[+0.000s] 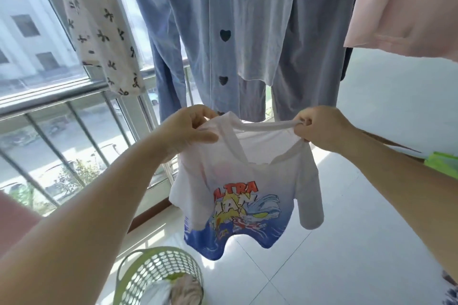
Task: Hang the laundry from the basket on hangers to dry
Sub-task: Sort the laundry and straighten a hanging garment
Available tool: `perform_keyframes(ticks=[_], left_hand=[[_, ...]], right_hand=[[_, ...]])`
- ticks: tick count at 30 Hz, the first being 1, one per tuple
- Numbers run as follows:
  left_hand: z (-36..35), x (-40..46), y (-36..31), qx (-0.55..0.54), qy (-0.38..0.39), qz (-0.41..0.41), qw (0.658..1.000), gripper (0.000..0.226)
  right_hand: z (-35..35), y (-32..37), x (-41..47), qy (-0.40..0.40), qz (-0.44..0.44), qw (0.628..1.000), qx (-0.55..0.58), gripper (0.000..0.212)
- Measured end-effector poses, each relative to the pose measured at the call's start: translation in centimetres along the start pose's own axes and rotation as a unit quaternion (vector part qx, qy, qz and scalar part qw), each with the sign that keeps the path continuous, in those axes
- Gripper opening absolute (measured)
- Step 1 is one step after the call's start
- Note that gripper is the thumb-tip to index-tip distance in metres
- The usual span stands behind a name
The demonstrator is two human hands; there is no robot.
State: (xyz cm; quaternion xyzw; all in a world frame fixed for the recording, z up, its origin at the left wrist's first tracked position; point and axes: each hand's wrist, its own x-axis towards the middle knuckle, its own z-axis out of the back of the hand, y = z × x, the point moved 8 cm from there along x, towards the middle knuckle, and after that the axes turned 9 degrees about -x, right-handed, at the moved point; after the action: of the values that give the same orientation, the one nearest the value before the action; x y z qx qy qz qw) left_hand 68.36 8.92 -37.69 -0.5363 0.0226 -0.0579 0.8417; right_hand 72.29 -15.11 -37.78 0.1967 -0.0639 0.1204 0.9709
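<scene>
1. T-shirt [238,181], a small white one, hangs in the air between the two hands, held up by its neckline in front of the person.
2. Left hand [190,129] pinches the shoulder and collar on one side, thumb over the cloth and fingers curled behind it.
3. Right hand [319,129] grips the stretched collar band on the other side, fingers closed round it; the hands are apart, pulling the neck opening wide.
4. Its chest print reads "ULTRA MAN" in red and yellow letters above a cartoon wave; the hem fades to blue.
5. One short sleeve droops below the right hand.
6. Below the left forearm a green perforated basket [138,277] stands on the white tiled floor [347,242], with crumpled laundry [173,290] inside.
7. Behind the hands hang a blue garment [247,32] with dark heart-shaped buttons, a white cloth with black bows [99,22] by the window, and a pink piece [409,2] at the right.
</scene>
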Motion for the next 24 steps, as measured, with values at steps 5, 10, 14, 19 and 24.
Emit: perform_keyframes(ticks=[5,10,14,19,24], left_hand=[[1.5,-2.2,1.4,-0.032,-0.090,-0.027,0.995,0.007],[3.5,-5.2,2.2,-0.053,-0.158,-0.054,0.984,0.006],[5.7,-7.4,3.1,-0.041,-0.220,-0.076,0.972,0.011],[7.9,-9.5,5.3,-0.109,-0.271,-0.047,0.955,0.014],[10.1,-11.8,7.9,-0.099,-0.320,-0.018,0.942,0.021]], right_hand=[[-1.9,1.8,0.2,0.031,0.003,1.000,-0.001,0.013],[-3.9,4.2,0.2,0.071,0.017,0.997,0.000,0.013],[-5.3,6.3,0.2,0.095,0.025,0.995,-0.013,0.013],[-7.0,8.7,0.0,0.159,0.035,0.987,0.008,0.012],[-9.0,11.7,-1.1,0.233,0.070,0.966,0.084,0.027]])
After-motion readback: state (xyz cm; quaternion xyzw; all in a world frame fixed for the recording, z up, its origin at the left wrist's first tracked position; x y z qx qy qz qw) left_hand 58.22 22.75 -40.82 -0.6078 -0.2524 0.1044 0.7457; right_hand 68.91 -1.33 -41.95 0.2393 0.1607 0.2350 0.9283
